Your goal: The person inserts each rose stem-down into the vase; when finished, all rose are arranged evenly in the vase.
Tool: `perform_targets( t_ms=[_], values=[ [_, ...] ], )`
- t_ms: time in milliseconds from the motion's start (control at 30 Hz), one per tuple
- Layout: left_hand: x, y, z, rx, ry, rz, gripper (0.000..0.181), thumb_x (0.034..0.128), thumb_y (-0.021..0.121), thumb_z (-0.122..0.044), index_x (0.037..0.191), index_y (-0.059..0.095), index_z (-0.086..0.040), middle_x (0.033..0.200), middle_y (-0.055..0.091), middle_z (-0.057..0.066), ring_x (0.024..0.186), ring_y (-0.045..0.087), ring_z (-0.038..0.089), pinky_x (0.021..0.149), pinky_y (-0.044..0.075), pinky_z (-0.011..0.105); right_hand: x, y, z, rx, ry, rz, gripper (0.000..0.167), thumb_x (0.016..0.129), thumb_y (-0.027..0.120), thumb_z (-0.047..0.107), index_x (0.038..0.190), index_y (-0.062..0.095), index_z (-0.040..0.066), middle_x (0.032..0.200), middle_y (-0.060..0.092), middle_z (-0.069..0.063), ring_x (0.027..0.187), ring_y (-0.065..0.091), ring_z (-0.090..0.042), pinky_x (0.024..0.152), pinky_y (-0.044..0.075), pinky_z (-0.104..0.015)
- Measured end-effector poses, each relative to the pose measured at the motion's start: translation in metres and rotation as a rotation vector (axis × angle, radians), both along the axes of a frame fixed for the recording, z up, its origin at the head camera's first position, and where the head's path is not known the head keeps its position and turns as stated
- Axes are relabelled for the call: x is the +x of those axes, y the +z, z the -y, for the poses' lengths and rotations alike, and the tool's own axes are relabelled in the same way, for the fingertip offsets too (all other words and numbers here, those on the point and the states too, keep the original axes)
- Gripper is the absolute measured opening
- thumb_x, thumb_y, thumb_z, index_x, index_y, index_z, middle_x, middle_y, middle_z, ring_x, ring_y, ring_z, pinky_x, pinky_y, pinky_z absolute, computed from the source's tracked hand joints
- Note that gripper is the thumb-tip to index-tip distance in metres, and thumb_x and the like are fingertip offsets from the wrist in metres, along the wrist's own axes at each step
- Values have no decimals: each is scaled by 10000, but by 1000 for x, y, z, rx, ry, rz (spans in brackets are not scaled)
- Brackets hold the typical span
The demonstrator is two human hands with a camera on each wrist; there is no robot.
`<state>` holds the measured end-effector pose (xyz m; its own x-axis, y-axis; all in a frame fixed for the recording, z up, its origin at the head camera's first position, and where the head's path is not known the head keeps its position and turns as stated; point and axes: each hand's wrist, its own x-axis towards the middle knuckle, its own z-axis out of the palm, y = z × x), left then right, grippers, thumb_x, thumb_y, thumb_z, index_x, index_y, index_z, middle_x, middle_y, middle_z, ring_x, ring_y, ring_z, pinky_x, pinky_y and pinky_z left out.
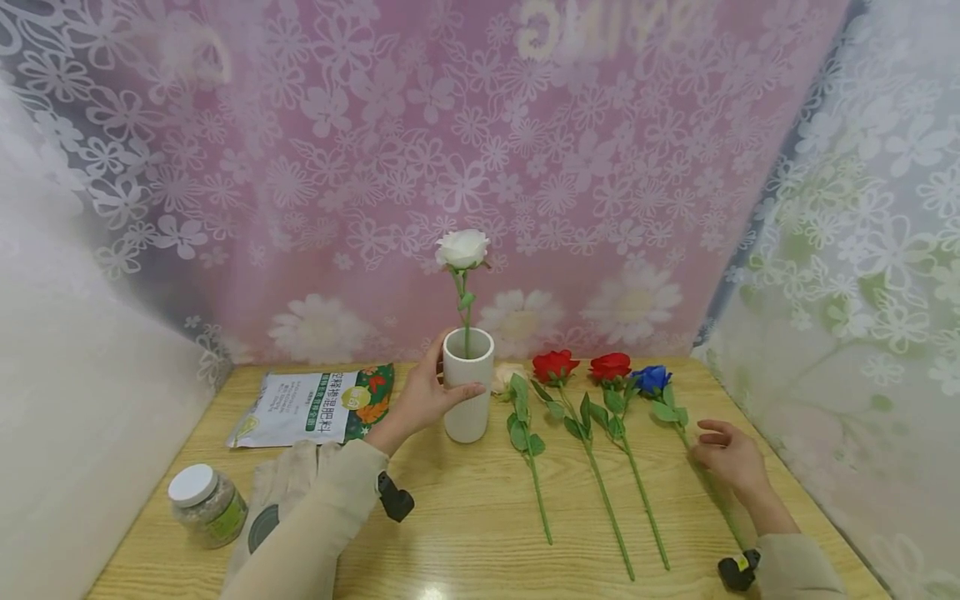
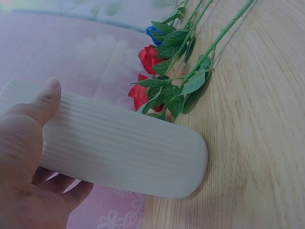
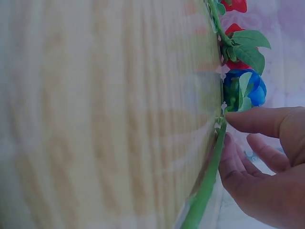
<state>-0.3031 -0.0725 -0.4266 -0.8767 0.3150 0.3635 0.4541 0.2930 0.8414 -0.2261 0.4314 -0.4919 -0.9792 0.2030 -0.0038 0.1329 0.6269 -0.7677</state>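
My left hand (image 1: 423, 396) grips a white ribbed vase (image 1: 468, 408) from its left side, thumb across the front. The vase stands upright on the table, and a white rose (image 1: 462, 250) rises from its mouth. In the left wrist view the same hand (image 2: 28, 148) holds the vase (image 2: 119, 148) near its upper end. At the right lies a blue rose (image 1: 651, 380), its stem along the table. My right hand (image 1: 735, 458) is at that stem just below the leaves. In the right wrist view the thumb and fingers (image 3: 257, 121) are beside the green stem (image 3: 205, 191), a gap between them.
Two red roses, one left (image 1: 555, 367) and one right (image 1: 611, 367), and a cream rose (image 1: 510, 377) lie between the vase and blue rose. At left are a fertilizer bag (image 1: 300, 408), a lidded jar (image 1: 206, 504) and pale gloves (image 1: 288, 475). A patterned curtain (image 1: 390, 167) hangs behind.
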Motion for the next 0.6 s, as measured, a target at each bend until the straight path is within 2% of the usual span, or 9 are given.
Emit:
perform_targets(
  t_ms=[233,400,600],
  values=[
    [-1,0,1,-1,-1,-4,972,888,883,-269,1650,281,-294,1480,577,95,1314,630,366,1001,577,575,-5,-1,-4,83,4,-3,552,963,728,64,1431,520,-141,1202,700,-338,788,634,33,668,572,-210],
    [0,2,0,2,-5,-5,963,895,877,-252,1653,282,-252,1483,581,111,1306,632,366,1004,575,578,-6,1,-4,119,29,30,531,1000,693,103,1444,520,-131,1217,720,-319,854,704,-75,685,560,-196],
    [1,1,0,16,-12,-7,950,892,878,-222,1647,303,-213,1477,586,130,1300,628,388,999,563,618,-7,8,-3,-42,101,95,568,1045,616,70,1514,402,-169,1368,595,-411,943,723,-81,793,615,-264]
  ],
)
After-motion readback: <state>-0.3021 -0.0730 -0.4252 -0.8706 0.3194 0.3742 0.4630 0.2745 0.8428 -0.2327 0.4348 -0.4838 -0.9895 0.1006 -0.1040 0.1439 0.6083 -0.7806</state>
